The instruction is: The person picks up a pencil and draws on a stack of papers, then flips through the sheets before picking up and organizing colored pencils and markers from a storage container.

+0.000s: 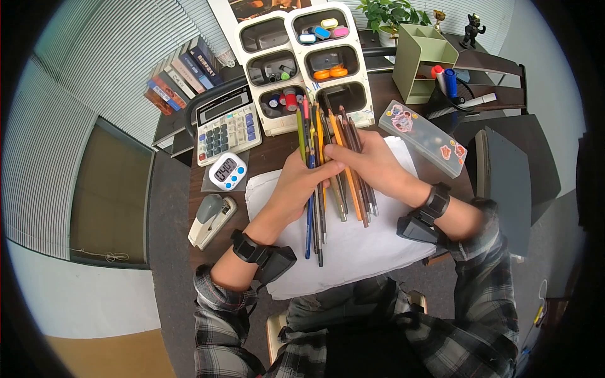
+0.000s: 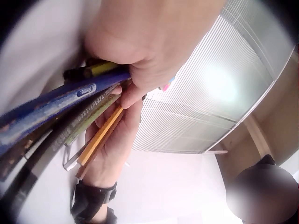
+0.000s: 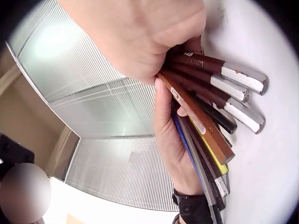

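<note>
Both hands meet over the white paper [image 1: 359, 258], each gripping part of a fanned bunch of coloured and drawing pencils. My left hand [image 1: 295, 183] holds several, among them a blue pencil [image 1: 309, 227] with a worn barrel [image 2: 56, 100]. In my right hand [image 1: 382, 169] are several more, including an orange pencil [image 1: 355, 200] and dark brown pencils with white ends [image 3: 243, 77]. Their upper ends point toward the desk organizer [image 1: 271, 129]; the lower ends spread over the paper. The thumbs come together at the middle of the bunch, and the fingers behind it are mostly hidden.
The organizer's compartments hold erasers [image 1: 322, 30], an orange item [image 1: 330, 72] and small bottles or rolls [image 1: 290, 99]. To the left are a calculator [image 1: 228, 133], timer [image 1: 227, 171] and stapler [image 1: 212, 220]. On the right lie a clear pencil case [image 1: 423, 138] and a green shelf box [image 1: 413, 69].
</note>
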`<state>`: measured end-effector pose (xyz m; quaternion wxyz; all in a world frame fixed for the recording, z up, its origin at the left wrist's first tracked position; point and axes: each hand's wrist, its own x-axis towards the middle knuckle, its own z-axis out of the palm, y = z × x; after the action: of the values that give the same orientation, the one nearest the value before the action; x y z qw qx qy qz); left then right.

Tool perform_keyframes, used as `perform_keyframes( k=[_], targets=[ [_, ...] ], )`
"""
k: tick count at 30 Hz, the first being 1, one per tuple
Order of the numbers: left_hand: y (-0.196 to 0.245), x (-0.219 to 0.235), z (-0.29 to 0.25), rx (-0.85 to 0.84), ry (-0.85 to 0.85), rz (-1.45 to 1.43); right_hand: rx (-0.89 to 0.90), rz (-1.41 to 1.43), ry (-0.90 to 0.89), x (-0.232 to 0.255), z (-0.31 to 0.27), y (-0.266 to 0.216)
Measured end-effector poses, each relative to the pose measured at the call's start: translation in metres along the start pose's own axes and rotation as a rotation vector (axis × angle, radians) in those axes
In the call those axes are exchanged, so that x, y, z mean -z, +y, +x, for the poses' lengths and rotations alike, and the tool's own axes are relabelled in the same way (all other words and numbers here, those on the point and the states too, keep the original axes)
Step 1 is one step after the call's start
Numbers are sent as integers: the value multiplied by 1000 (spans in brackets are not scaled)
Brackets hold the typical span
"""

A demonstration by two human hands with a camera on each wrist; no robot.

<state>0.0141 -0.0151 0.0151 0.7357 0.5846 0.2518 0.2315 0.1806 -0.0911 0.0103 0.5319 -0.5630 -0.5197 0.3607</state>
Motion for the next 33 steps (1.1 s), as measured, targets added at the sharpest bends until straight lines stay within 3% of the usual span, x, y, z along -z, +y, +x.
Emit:
perform_keyframes(
  k=[5, 7, 9, 13, 16, 33],
  targets=[
    [4, -3, -1, 15, 7, -70, 4, 28, 33, 1, 0, -1],
    [4, -2, 0, 24, 13, -128, -117, 163, 13, 1, -1, -9],
    [0, 3, 1, 88, 9, -272, -139, 240, 23, -1, -3, -16],
    [1, 4, 2, 98, -14, -262, -180, 335, 2, 1, -3, -18],
    [2, 4, 1, 69, -41, -238, -139, 217, 18, 1, 0, -8],
    [1, 1, 1, 95, -16, -94, -29, 186, -17, -3, -1, -4]
  ],
)
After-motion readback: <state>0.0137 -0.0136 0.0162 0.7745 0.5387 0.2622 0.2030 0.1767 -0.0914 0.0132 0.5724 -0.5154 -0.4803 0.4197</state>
